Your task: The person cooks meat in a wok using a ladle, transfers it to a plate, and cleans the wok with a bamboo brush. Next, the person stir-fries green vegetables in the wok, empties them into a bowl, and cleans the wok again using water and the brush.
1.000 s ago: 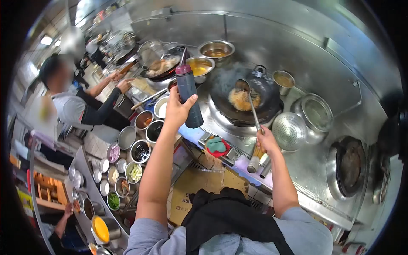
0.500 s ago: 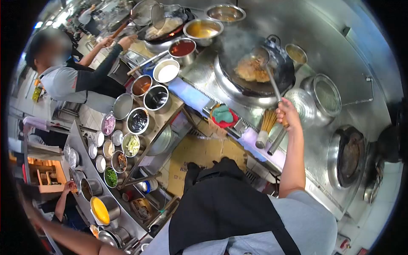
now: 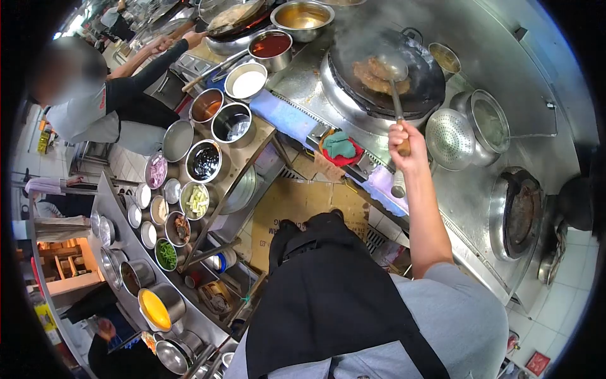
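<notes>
the right arm [image 3: 432, 230] is stretched out forward, forearm [image 3: 424, 197] bare and angled slightly left; the right hand [image 3: 407, 148] is closed, fingers [image 3: 397, 134] curled inward.

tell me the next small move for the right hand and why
I'd probably slide the ladle under the food and turn it: the right hand already grips the ladle, its bowl is at the food in the wok, and haze rises there.

Cardboard sheet [image 3: 303, 202], underfoot: dark printed capitals, "ORM" at left; "KING" at right, faint; smaller print beside, unreadable. Co-worker's shirt [image 3: 88, 115], far left: red marking, illegible.
</notes>
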